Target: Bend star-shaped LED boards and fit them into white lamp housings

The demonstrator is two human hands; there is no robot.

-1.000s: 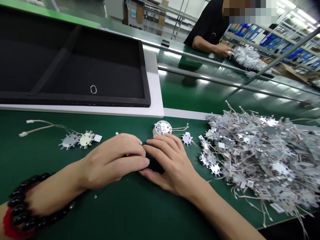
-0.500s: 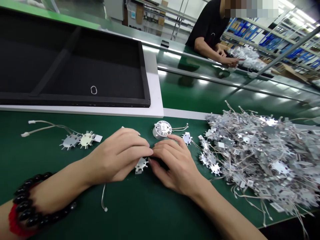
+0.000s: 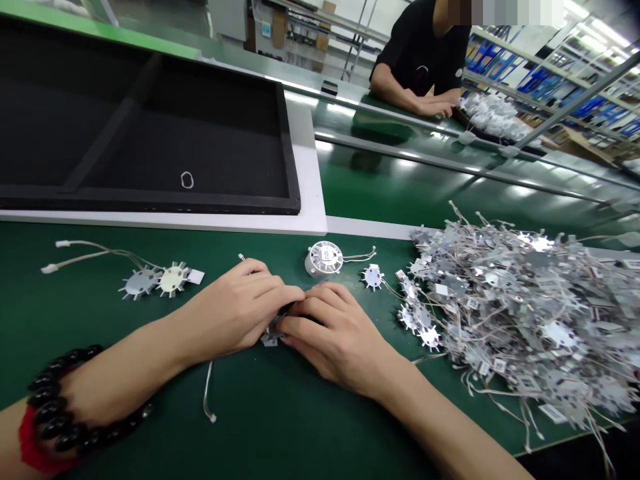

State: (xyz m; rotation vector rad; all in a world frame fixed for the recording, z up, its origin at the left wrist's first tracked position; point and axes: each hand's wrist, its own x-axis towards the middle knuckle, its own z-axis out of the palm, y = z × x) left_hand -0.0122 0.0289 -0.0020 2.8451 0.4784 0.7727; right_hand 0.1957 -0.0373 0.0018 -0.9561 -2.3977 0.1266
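Green matting [image 3: 280, 413] fills my view. Nearest, my left hand [image 3: 235, 313] and right hand [image 3: 335, 333] meet fingertip to fingertip, both pinched narrow on a small star-shaped part [image 3: 270, 338] low over the mat (mostly hidden by my fingers); its wire [image 3: 206, 393] trails toward me. Just beyond sits a round housing [image 3: 325, 258], with two loose stars [image 3: 157, 280] to the left and a heap [image 3: 520, 313] to the right. Farther off lies a black tray [image 3: 150, 133], and across the belt a co-worker's hands [image 3: 435, 107].

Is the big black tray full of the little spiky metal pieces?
No, the black tray holds only one small white ring; the spiky pieces sit in a pile on the green table.
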